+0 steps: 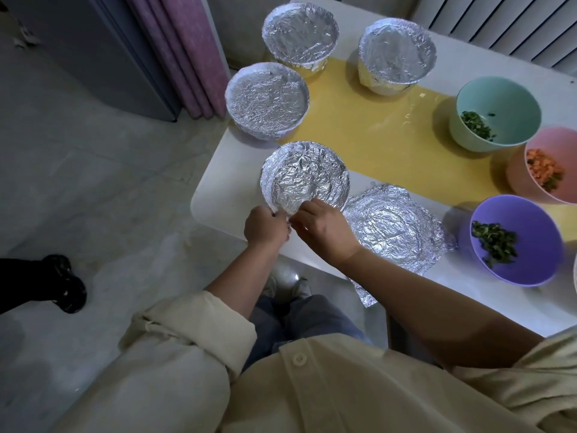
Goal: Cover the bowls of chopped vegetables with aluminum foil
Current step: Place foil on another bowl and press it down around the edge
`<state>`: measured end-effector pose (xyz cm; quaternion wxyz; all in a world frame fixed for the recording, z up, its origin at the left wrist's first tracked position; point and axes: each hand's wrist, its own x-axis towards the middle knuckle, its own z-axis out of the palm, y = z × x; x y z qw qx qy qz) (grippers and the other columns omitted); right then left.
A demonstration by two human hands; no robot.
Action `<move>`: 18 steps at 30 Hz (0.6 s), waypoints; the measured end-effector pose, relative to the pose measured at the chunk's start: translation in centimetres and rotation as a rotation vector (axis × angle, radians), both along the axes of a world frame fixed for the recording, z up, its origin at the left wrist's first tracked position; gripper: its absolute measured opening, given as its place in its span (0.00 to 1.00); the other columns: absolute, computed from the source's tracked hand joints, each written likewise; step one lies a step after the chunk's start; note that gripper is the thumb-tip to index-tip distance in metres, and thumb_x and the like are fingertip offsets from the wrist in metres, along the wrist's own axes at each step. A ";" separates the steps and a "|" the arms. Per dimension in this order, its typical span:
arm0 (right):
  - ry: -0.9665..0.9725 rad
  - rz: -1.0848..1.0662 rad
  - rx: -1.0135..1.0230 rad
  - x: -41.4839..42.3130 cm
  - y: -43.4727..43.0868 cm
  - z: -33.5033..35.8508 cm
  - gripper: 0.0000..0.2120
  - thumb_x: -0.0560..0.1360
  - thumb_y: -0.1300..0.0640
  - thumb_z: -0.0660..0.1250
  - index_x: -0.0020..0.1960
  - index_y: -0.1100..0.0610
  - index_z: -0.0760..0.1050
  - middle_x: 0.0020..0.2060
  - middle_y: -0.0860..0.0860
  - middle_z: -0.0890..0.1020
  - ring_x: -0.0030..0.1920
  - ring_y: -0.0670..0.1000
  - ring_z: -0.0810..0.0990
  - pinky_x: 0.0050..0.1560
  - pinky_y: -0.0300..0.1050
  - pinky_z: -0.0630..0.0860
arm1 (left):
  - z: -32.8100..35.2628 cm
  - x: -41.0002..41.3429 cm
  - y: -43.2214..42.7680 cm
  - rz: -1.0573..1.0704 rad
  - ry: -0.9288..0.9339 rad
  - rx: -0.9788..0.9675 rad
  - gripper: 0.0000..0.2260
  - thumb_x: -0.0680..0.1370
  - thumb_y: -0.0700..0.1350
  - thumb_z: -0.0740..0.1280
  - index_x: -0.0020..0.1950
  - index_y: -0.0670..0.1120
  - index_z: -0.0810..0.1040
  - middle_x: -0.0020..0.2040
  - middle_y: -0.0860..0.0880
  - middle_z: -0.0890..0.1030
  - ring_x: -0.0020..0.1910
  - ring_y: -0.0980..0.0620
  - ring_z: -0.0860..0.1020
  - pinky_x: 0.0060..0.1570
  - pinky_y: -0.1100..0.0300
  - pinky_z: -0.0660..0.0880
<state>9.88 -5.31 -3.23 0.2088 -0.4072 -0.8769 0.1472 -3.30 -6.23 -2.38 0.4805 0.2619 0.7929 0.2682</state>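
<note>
Both your hands are at the near rim of the foil-wrapped bowl (304, 176), which stands close to the counter's (212, 195) near-left corner. Your left hand (265, 228) has its fingers curled tight, pinching the foil edge on the rim's left side. Your right hand (324, 229) sits just beside it, fingers bent down onto the same stretch of foil and pinching it; the fingertips themselves are hidden by the knuckles.

A loose foil sheet (396, 226) lies crumpled just right of that bowl, hanging partly over the counter's near edge under your right forearm.

Three more covered bowls stand along the left edge and far end: one (267, 100) right behind the bowl you hold, one (299, 34) at the far-left corner, one (396, 54) to its right.

Toward the right edge, three bowls are uncovered: a green bowl (496, 112) with chopped greens, a pink bowl (549, 164) with orange and green bits, and a purple bowl (515, 239) with greens nearest you. A yellow mat (374, 129) runs across the counter's middle.
</note>
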 end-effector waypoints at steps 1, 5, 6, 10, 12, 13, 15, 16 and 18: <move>0.003 -0.002 -0.001 0.0 0.0 0.0 0.08 0.74 0.61 0.64 0.37 0.61 0.77 0.34 0.56 0.77 0.35 0.58 0.76 0.31 0.49 0.74 | 0.1 0.1 0.1 -0.003 0.003 -0.004 0.14 0.79 0.42 0.63 0.35 0.42 0.77 0.32 0.42 0.82 0.36 0.40 0.85 0.49 0.44 0.82; -0.007 0.004 0.009 -0.1 0.1 0.3 0.09 0.74 0.60 0.65 0.36 0.61 0.77 0.33 0.55 0.76 0.34 0.58 0.76 0.30 0.46 0.73 | 0.6 -0.1 0.5 0.012 -0.042 -0.031 0.10 0.79 0.42 0.62 0.43 0.37 0.79 0.34 0.42 0.81 0.34 0.42 0.83 0.48 0.45 0.83; -0.008 0.004 0.008 -0.2 0.1 0.4 0.09 0.74 0.60 0.65 0.36 0.61 0.77 0.33 0.55 0.76 0.34 0.58 0.76 0.30 0.46 0.72 | 0.8 -0.1 0.5 0.014 -0.080 -0.045 0.09 0.79 0.42 0.62 0.45 0.38 0.79 0.36 0.42 0.80 0.33 0.42 0.82 0.45 0.49 0.83; 0.013 -0.006 0.000 -0.2 0.2 0.2 0.15 0.77 0.55 0.60 0.36 0.61 0.78 0.33 0.56 0.76 0.35 0.58 0.76 0.29 0.47 0.73 | 0.8 -0.1 0.7 -0.060 -0.104 -0.076 0.10 0.72 0.44 0.63 0.46 0.40 0.80 0.39 0.42 0.84 0.40 0.42 0.84 0.46 0.54 0.79; 0.012 -0.021 -0.027 -0.3 0.2 0.1 0.16 0.77 0.54 0.60 0.37 0.61 0.78 0.34 0.56 0.77 0.35 0.58 0.77 0.30 0.49 0.74 | 0.0 -0.6 1.0 -0.082 -0.086 -0.048 0.15 0.65 0.46 0.62 0.45 0.40 0.82 0.39 0.42 0.85 0.43 0.41 0.85 0.52 0.46 0.81; 0.008 -0.025 -0.041 -0.3 0.2 0.2 0.14 0.76 0.54 0.62 0.38 0.61 0.78 0.35 0.56 0.77 0.36 0.59 0.77 0.31 0.49 0.75 | -0.3 -0.8 1.0 -0.092 -0.084 -0.043 0.17 0.64 0.47 0.61 0.45 0.40 0.82 0.38 0.41 0.85 0.43 0.41 0.85 0.52 0.43 0.81; 0.004 -0.014 -0.072 0.0 0.2 0.4 0.06 0.73 0.59 0.69 0.41 0.62 0.78 0.37 0.56 0.78 0.37 0.59 0.77 0.35 0.49 0.74 | -1.1 -1.1 1.2 -0.110 -0.070 -0.046 0.17 0.63 0.47 0.61 0.43 0.40 0.82 0.38 0.40 0.85 0.42 0.40 0.85 0.51 0.42 0.81; 0.003 -0.007 -0.081 0.3 0.2 0.5 0.05 0.70 0.61 0.73 0.42 0.62 0.78 0.38 0.57 0.78 0.38 0.59 0.77 0.37 0.49 0.73 | -0.8 -1.2 1.2 -0.113 -0.063 -0.042 0.17 0.62 0.47 0.61 0.42 0.39 0.82 0.39 0.39 0.85 0.42 0.39 0.85 0.51 0.41 0.81; -0.007 0.019 -0.081 1.1 0.3 0.6 0.08 0.66 0.64 0.75 0.42 0.62 0.78 0.39 0.57 0.78 0.40 0.59 0.77 0.39 0.50 0.73 | -0.3 -1.3 1.3 -0.127 -0.072 -0.035 0.14 0.63 0.46 0.61 0.41 0.40 0.81 0.38 0.40 0.85 0.41 0.40 0.85 0.51 0.41 0.81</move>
